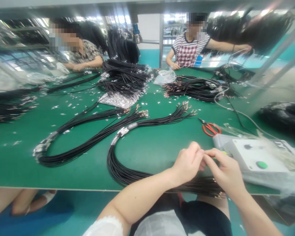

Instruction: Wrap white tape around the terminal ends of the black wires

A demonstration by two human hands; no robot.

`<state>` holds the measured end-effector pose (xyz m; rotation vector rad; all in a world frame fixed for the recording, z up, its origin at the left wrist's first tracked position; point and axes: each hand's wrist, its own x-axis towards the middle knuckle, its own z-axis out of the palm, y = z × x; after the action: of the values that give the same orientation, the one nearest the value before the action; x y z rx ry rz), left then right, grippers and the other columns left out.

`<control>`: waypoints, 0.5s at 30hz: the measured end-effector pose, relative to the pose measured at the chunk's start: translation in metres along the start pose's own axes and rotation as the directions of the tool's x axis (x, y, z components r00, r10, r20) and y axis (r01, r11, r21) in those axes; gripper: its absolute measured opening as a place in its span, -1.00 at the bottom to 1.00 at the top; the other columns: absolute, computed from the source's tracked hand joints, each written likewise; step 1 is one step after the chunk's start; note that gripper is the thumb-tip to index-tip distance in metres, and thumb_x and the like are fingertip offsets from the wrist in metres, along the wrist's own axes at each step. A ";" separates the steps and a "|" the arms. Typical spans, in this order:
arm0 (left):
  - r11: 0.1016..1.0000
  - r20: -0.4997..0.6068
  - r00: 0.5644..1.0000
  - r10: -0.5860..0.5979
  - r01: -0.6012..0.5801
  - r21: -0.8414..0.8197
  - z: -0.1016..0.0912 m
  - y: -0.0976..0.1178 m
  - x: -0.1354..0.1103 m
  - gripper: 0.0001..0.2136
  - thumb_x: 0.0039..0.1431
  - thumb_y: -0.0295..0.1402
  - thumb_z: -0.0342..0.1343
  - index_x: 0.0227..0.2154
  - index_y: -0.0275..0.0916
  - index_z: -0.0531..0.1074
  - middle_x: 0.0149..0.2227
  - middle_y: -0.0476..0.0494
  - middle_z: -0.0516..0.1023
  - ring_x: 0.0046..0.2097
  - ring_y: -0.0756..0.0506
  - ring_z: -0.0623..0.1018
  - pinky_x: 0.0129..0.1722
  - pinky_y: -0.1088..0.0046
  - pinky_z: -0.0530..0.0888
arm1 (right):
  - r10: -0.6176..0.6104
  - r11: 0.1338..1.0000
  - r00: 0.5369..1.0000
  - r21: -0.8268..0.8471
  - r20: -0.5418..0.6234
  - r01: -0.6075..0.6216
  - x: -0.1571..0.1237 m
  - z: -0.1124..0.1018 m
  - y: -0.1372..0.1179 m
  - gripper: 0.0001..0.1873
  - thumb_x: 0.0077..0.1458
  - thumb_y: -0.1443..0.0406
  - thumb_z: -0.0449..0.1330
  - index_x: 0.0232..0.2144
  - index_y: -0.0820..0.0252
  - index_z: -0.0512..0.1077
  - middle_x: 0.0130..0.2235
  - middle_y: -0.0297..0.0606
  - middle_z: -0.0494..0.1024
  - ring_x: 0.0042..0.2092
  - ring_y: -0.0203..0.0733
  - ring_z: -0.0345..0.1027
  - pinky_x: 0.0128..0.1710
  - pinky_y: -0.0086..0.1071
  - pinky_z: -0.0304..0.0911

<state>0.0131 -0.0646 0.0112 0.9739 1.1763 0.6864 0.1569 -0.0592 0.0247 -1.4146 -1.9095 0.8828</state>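
Note:
My left hand (189,162) and my right hand (222,165) meet at the fingertips over the front of the green table. Both have their fingers pinched together; whatever sits between them is too small or hidden to make out. Under my forearm and hands runs a bundle of black cables (123,170), bent in a U, with copper-coloured ends and white labels around its upper bend. Left of it lies a second curved cable bundle (64,159), also labelled. Red-handled pliers (211,129) rest beyond my right hand, apart from it.
A white box with a green button (262,165) stands at the right. Piled cables (125,78) and more cables (194,88) lie at the back, near a plastic bag (164,77). Small white scraps dot the green table (88,177). Two people sit across it. A shelf edge crosses overhead.

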 end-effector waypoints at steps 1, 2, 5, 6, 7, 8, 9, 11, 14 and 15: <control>1.000 0.010 1.000 -0.010 0.010 -0.028 0.001 0.000 0.001 -0.79 0.34 -0.18 -0.09 -0.39 -0.15 0.18 -0.54 0.05 0.41 -0.52 0.00 0.48 -0.48 0.51 0.42 | -0.017 0.999 1.000 -0.027 0.011 0.017 0.000 0.000 0.003 -0.72 0.28 0.28 0.06 -0.49 0.11 0.39 -0.53 -0.35 0.51 -0.51 -0.22 0.40 -0.45 -0.36 0.29; 0.998 0.023 0.999 -0.022 0.024 -0.059 0.002 -0.001 0.002 -0.78 0.33 -0.18 -0.08 -0.39 -0.16 0.19 -0.55 0.07 0.39 -0.55 0.02 0.45 -0.50 0.53 0.40 | -0.035 0.998 0.999 -0.052 0.023 0.036 -0.001 0.000 0.006 -0.73 0.29 0.28 0.05 -0.47 0.11 0.40 -0.52 -0.35 0.52 -0.51 -0.22 0.41 -0.44 -0.36 0.29; 0.969 0.040 0.994 -0.100 0.107 -0.222 0.001 -0.001 0.010 -0.74 0.27 -0.15 0.00 -0.45 -0.18 0.18 -0.60 0.11 0.31 -0.62 0.07 0.32 -0.60 0.57 0.28 | -0.131 0.978 0.991 -0.163 0.025 0.133 -0.003 -0.004 0.017 -0.75 0.30 0.32 0.03 -0.43 0.12 0.40 -0.49 -0.34 0.53 -0.47 -0.22 0.41 -0.41 -0.34 0.28; 0.941 0.032 0.989 -0.145 0.148 -0.306 0.000 -0.001 0.014 -0.73 0.24 -0.15 0.03 -0.47 -0.18 0.17 -0.61 0.12 0.29 -0.64 0.08 0.28 -0.62 0.58 0.23 | -0.172 0.960 0.985 -0.221 0.013 0.170 -0.005 -0.008 0.022 -0.77 0.30 0.33 0.04 -0.41 0.12 0.40 -0.48 -0.33 0.53 -0.45 -0.20 0.42 -0.40 -0.33 0.28; 0.897 0.023 0.979 -0.205 0.197 -0.396 -0.002 -0.002 0.017 -0.72 0.22 -0.16 0.07 -0.47 -0.18 0.16 -0.62 0.13 0.28 -0.64 0.09 0.25 -0.63 0.60 0.18 | -0.211 0.937 0.977 -0.288 -0.007 0.200 -0.006 -0.013 0.026 -0.79 0.30 0.34 0.04 -0.39 0.13 0.40 -0.46 -0.31 0.54 -0.43 -0.19 0.42 -0.37 -0.31 0.28; 0.843 0.020 0.962 -0.271 0.248 -0.477 -0.005 -0.002 0.021 -0.72 0.20 -0.18 0.09 -0.47 -0.18 0.14 -0.61 0.13 0.28 -0.64 0.10 0.23 -0.63 0.61 0.16 | -0.251 0.908 0.968 -0.354 -0.028 0.225 -0.007 -0.019 0.031 -0.81 0.29 0.35 0.05 -0.37 0.13 0.41 -0.45 -0.29 0.54 -0.41 -0.16 0.43 -0.35 -0.29 0.28; 0.789 0.028 0.942 -0.335 0.297 -0.537 -0.006 -0.003 0.025 -0.72 0.19 -0.20 0.10 -0.47 -0.18 0.13 -0.60 0.13 0.28 -0.63 0.11 0.24 -0.62 0.62 0.15 | -0.283 0.878 0.958 -0.412 -0.038 0.243 -0.009 -0.025 0.036 -0.83 0.29 0.35 0.06 -0.34 0.14 0.41 -0.42 -0.26 0.56 -0.38 -0.13 0.45 -0.30 -0.26 0.29; 0.711 0.076 0.899 -0.431 0.390 -0.584 -0.008 -0.007 0.030 -0.72 0.18 -0.22 0.11 -0.47 -0.19 0.12 -0.57 0.11 0.31 -0.60 0.10 0.29 -0.58 0.62 0.21 | -0.329 0.822 0.944 -0.485 0.026 0.300 -0.011 -0.036 0.045 -0.83 0.30 0.34 0.05 -0.29 0.16 0.44 -0.34 -0.17 0.59 -0.29 -0.04 0.47 -0.20 -0.18 0.31; 0.673 0.143 0.848 -0.510 0.497 -0.547 -0.004 -0.014 0.036 -0.70 0.15 -0.17 0.13 -0.48 -0.19 0.13 -0.55 0.05 0.38 -0.58 0.05 0.38 -0.55 0.56 0.32 | -0.349 0.729 0.904 -0.535 0.245 0.427 -0.014 -0.042 0.054 -0.76 0.31 0.33 0.01 -0.20 0.22 0.48 -0.20 -0.03 0.60 -0.13 0.09 0.48 -0.05 -0.02 0.29; 0.663 0.164 0.833 -0.529 0.526 -0.532 -0.001 -0.016 0.037 -0.69 0.14 -0.15 0.14 -0.48 -0.20 0.14 -0.55 0.03 0.39 -0.58 0.03 0.40 -0.54 0.54 0.34 | -0.350 0.704 0.890 -0.545 0.291 0.455 -0.014 -0.041 0.056 -0.75 0.30 0.35 0.01 -0.19 0.24 0.49 -0.17 -0.01 0.60 -0.10 0.12 0.47 0.00 0.02 0.27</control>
<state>0.0213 -0.0397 -0.0190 0.1008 1.0927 0.5043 0.2248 -0.0546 0.0037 -1.1663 -2.6525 0.1669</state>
